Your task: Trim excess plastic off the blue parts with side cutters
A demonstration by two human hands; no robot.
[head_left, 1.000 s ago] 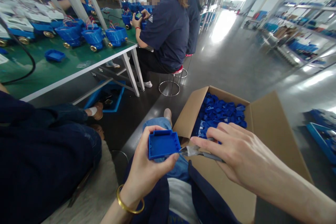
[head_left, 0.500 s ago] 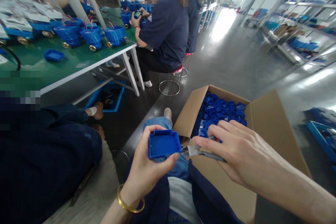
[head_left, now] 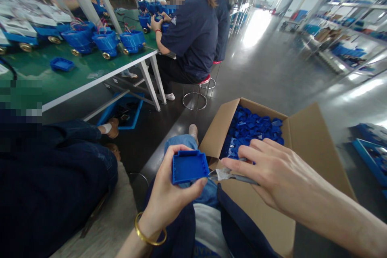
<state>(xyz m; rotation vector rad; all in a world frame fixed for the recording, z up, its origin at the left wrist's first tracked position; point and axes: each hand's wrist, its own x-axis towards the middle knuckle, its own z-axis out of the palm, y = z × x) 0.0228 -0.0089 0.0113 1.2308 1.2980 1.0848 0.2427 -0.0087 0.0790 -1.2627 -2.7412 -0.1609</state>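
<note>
A shallow blue plastic tray-shaped part (head_left: 190, 168) lies in my left hand (head_left: 169, 185), gripped between thumb and fingers with its hollow side toward me. My right hand (head_left: 263, 165) is wrapped round the grey handles of a pair of cutting pliers (head_left: 223, 175), which have white wrapping near the pivot. The jaws touch the right edge of the blue part, close to its lower right corner; whether they are closed on it I cannot tell. Below and behind my right hand stands an open cardboard box (head_left: 290, 133) with many small blue plastic parts (head_left: 254, 127) inside.
To the left is a green-topped table (head_left: 87, 68) with blue housings (head_left: 104, 42) and a loose blue part (head_left: 62, 64). A co-worker (head_left: 193, 32) sits at its far end; another person's leg (head_left: 72, 133) is close on my left. A blue bin (head_left: 370, 161) lies at far right.
Both hands stay almost in place, the pliers' jaws still at the blue part's right edge. The pliers' handles look slightly closer together.
</note>
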